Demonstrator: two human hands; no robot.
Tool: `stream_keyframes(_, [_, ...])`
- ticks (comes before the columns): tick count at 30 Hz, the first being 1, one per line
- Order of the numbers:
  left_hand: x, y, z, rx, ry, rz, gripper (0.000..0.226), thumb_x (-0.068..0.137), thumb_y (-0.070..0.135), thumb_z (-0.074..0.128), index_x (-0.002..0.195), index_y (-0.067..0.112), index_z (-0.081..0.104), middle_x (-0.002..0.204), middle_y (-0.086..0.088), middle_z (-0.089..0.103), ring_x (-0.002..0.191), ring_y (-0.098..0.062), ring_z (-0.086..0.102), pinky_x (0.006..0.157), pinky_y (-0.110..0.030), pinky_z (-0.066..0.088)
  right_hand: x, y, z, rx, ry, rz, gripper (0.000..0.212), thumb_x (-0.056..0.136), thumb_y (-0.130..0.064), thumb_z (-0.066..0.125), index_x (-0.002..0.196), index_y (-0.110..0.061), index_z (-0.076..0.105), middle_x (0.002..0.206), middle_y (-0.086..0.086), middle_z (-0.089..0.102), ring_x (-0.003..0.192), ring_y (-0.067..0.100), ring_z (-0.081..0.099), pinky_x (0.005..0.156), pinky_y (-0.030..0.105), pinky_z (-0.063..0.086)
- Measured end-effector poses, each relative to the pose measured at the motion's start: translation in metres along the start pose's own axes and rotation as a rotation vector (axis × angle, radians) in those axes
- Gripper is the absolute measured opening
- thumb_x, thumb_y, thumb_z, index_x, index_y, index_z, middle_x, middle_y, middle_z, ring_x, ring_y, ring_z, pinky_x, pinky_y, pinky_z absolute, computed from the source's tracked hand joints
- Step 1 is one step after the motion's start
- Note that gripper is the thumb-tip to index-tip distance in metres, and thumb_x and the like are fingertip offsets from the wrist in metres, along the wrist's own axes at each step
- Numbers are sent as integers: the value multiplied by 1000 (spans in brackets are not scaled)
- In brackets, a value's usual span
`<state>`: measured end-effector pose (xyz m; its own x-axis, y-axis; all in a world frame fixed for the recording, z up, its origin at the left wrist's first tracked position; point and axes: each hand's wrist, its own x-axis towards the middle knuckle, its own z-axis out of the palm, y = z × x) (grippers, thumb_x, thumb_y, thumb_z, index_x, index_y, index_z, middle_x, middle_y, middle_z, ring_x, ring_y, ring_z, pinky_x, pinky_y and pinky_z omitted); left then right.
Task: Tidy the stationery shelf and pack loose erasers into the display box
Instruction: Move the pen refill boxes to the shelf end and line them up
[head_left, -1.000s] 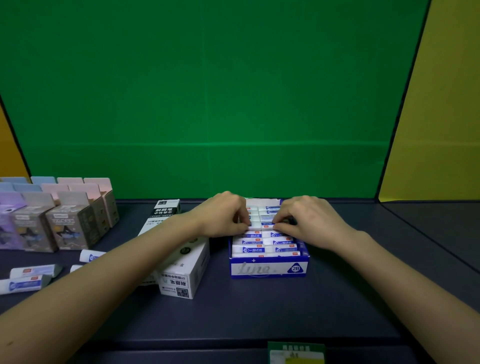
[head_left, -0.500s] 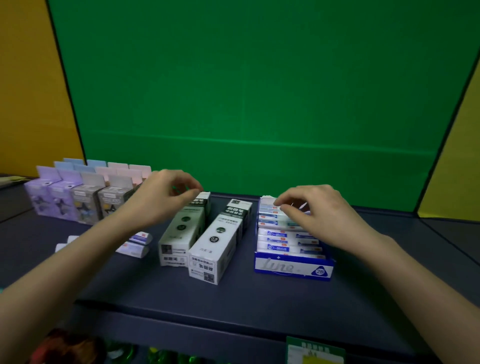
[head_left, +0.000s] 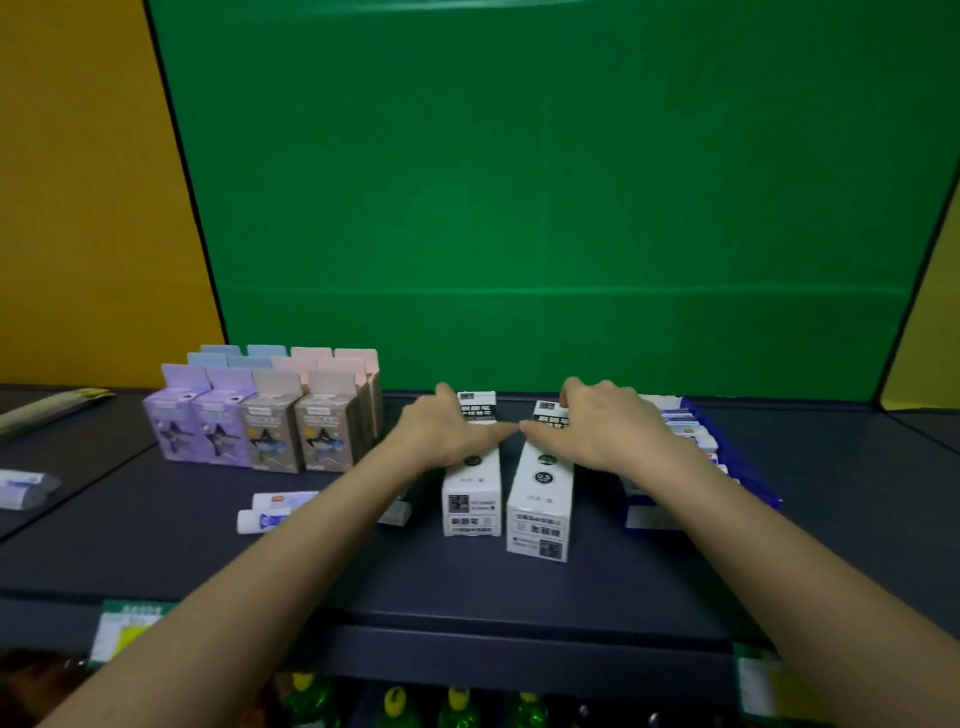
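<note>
The blue display box (head_left: 749, 470) stands at the right of the dark shelf, with rows of white-and-blue erasers (head_left: 684, 427) in it; my right forearm hides its left part. Loose erasers (head_left: 271, 511) lie on the shelf left of centre, and more loose erasers (head_left: 22, 486) lie at the far left. Two long white refill boxes stand side by side in the middle. My left hand (head_left: 445, 435) lies over the left white box (head_left: 471, 499). My right hand (head_left: 607, 430) lies over the right white box (head_left: 540, 517). The two thumbs meet above the gap between the boxes.
Purple, grey, pink and blue small cartons (head_left: 260, 434) stand in rows at the back left. A flat yellowish packet (head_left: 52, 410) lies on the neighbouring shelf. Price tags (head_left: 130, 629) hang on the front edge, and bottles (head_left: 395, 706) show below it.
Both hands left the erasers in the display box and moved left onto the two white boxes, the left hand first. The view swung left, so the display box now sits at the right.
</note>
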<state>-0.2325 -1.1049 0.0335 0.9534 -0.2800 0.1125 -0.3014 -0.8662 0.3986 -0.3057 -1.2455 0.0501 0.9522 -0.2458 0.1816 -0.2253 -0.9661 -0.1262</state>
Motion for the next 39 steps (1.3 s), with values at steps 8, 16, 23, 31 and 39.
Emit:
stream_keyframes(8, [7,-5,15,-56,-104,-14,81,82,54,49,136,-1,25,136,-20,47,124,-38,45,95,-39,40,-2,-26,16,-30,-67,181,84,78,-67,47,136,-8,34,137,13,47,126,34,43,97,41,40])
stream_keyframes(16, [-12,-4,2,-207,190,118,59,80,50,55,112,6,32,105,-17,62,92,-37,60,73,-39,50,-19,-30,15,128,225,146,56,81,-56,48,104,-6,57,109,17,62,101,35,56,74,36,41])
stream_keyframes(23, [-51,-12,-37,-609,360,271,54,78,36,63,113,15,27,99,-3,67,85,-21,63,72,-33,48,-34,-16,-4,841,356,72,39,78,-36,64,112,-19,54,87,-7,62,89,17,59,75,31,44])
stream_keyframes(31, [-82,-71,-70,-1269,142,146,36,84,20,61,110,23,37,77,6,74,73,-14,68,63,-31,53,-39,-63,-6,1405,15,-146,21,88,-24,54,104,-19,43,74,0,66,52,8,62,51,24,48])
stream_keyframes(39, [-117,-196,-115,-1225,398,101,42,60,20,80,97,16,62,83,2,72,74,-15,67,65,-26,54,-32,-179,9,1377,-153,-365,24,83,-27,62,105,-26,53,88,2,71,75,16,69,69,34,52])
